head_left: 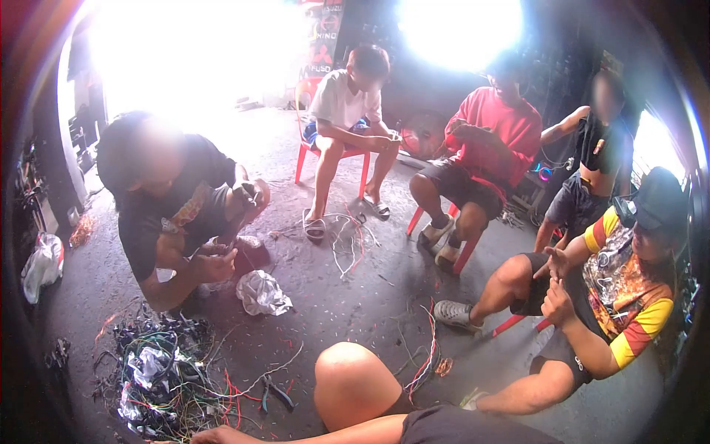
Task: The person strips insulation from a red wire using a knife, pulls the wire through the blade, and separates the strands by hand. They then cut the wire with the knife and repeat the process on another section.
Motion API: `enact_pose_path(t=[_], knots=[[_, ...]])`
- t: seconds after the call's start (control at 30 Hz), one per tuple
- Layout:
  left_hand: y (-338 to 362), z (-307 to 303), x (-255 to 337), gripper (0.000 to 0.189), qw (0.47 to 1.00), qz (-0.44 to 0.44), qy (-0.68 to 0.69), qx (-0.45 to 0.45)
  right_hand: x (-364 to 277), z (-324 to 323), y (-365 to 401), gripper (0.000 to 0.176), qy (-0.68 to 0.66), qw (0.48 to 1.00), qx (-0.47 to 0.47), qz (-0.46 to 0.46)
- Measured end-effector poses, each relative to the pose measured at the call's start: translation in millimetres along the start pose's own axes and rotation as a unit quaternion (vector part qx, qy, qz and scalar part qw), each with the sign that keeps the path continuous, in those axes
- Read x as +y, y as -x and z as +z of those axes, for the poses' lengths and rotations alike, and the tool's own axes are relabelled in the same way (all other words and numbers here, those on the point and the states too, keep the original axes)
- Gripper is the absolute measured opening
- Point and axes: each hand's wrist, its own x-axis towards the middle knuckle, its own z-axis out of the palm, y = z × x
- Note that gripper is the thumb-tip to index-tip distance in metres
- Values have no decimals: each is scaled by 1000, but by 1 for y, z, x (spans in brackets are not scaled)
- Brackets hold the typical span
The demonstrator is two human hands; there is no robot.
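Along the bottom edge, my right forearm reaches left across the view, below my bare knee [353, 381]. My right hand [216, 436] is cut off by the frame, so its fingers cannot be made out. It lies beside a tangled heap of electrical wires [177, 381], black, green, red and white, with crumpled silvery plastic [151, 368] among them. Close by on the floor rest pliers [277, 394] with blue-grey handles. A pale wire [270, 370] trails from the heap past them. My left hand is outside the view.
A person in black [181, 200] sits left, hands at small work. Others sit on red chairs [299, 159] opposite and right. A crumpled plastic bag [264, 293], loose wires [347, 240], a red-and-white wire bundle [427, 348] and a copper coil [443, 366] lie on the floor.
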Motion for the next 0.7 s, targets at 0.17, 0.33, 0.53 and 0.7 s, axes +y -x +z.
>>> enact_pose_path(t=[0.17, 0.33, 0.53, 0.7], knots=[[0, 14, 11, 19, 980, -155, 127, 15, 30, 5, -4, 24, 264, 948, 53, -170], [-2, 4, -79, 16, 993, -119, 11, -14, 11, 8, 0, 32, 263, 963, 7, -54], [-5, 6, -26, 17, 964, -212, 143, -68, 26, 11, -5, 31, 49, 999, 19, 3], [-5, -1, -32, 15, 973, -185, 89, -104, 11, 6, -1, 29, 51, 998, 2, 23]])
